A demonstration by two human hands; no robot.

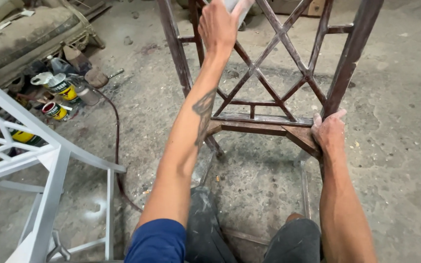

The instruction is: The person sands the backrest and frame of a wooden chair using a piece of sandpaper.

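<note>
A dusty concrete floor [395, 122] carries a dark wooden chair frame [278, 78] with a lattice back, standing straight ahead. A white-painted frame [49, 160] stands at left. Behind it paint cans [57, 109] lie clustered; their contents are hidden. The right hand [328, 132] is clamped on the frame's seat corner. The left hand [219, 25] presses a pale pad, partly hidden, against an upper lattice bar.

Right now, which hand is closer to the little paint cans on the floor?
Left. The left hand is up on the brown wooden lattice chair frame, nearer the small paint cans. The right hand grips the frame's far corner.
</note>
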